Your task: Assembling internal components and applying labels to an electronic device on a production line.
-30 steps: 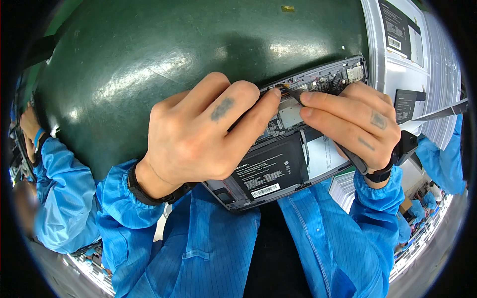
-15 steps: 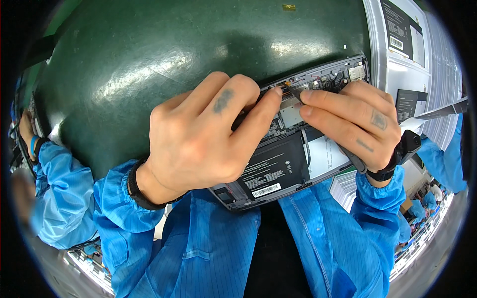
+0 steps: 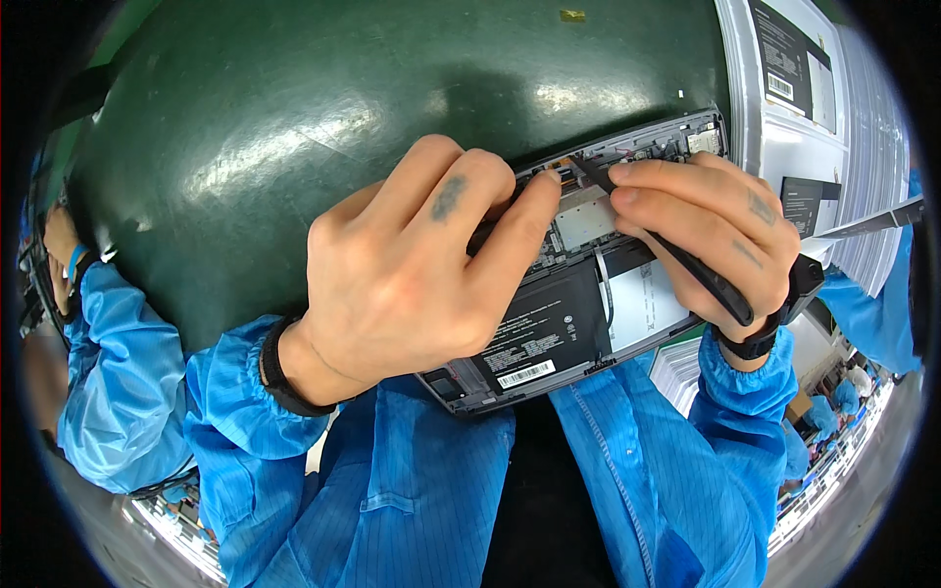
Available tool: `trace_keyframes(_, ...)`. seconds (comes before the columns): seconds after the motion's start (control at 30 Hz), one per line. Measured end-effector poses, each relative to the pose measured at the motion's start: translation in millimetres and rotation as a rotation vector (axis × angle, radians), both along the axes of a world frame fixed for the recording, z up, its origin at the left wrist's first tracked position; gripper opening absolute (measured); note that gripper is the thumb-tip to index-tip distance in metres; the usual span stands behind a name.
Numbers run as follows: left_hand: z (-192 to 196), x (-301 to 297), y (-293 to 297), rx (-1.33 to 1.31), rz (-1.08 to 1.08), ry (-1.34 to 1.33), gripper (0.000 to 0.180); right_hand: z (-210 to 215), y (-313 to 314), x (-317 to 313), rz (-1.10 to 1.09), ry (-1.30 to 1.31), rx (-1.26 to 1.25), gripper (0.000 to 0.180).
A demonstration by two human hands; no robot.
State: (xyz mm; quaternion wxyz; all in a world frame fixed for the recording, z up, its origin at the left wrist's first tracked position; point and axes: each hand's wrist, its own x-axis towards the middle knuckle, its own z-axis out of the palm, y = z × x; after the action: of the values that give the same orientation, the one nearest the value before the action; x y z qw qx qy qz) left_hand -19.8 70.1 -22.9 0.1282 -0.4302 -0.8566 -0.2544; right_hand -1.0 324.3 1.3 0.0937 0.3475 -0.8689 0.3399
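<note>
An opened laptop base (image 3: 549, 343) lies on a dark green mat (image 3: 294, 127), its black battery and circuit board exposed. My left hand (image 3: 412, 274) rests on the base, its forefinger tip pressing at the board near a silver plate (image 3: 583, 211). My right hand (image 3: 706, 230) holds a slim black tool (image 3: 686, 265) like a pen, the tip touching the board right beside my left fingertip. Both sleeves are blue, with black wrist bands.
White sheets and stacked papers (image 3: 794, 88) lie to the right of the mat. Another person's blue sleeve and hand (image 3: 69, 255) are at the left edge, a further blue sleeve (image 3: 872, 304) at the right.
Both hands stay at the same spot on the board. The fingertips shift only slightly; the laptop base has not moved.
</note>
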Motion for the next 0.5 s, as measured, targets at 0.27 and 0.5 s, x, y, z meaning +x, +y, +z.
trace_keyframes(0.27,-3.9,-2.1,-1.3,0.027,-0.022,0.057,0.039,4.2,-5.4,3.2,-0.031,-0.099,0.013,0.029)
trace_keyframes(0.5,-3.1,-0.7,-0.6,0.051,-0.011,0.04,0.04,8.6,-6.7,2.2,-0.078,-0.142,-0.01,0.028)
